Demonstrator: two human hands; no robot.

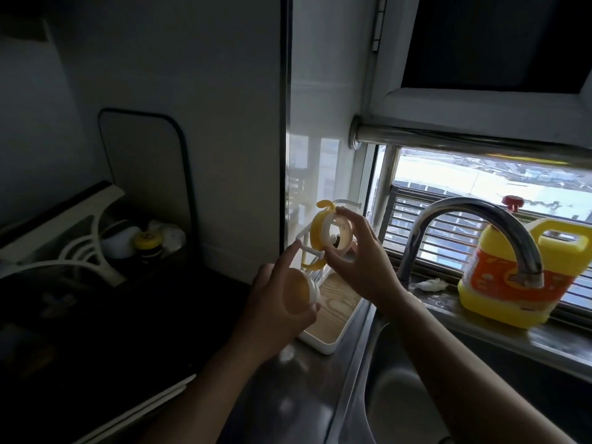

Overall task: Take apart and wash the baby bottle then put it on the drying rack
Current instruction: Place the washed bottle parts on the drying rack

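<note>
Right grip (362, 261) pinching handled collar (320, 232), left grip (272, 302) holding rounded bottle part (302, 291): seat your collar squarely onto the drying rack (323, 342).

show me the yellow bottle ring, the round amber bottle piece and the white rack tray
yellow bottle ring (315, 233): head view, yellow rim
round amber bottle piece (299, 290): head view, domed side
white rack tray (317, 345): head view, near rim

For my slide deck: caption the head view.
Right hand holds yellow collar at drying rack; left hand grips another bottle part.
</note>
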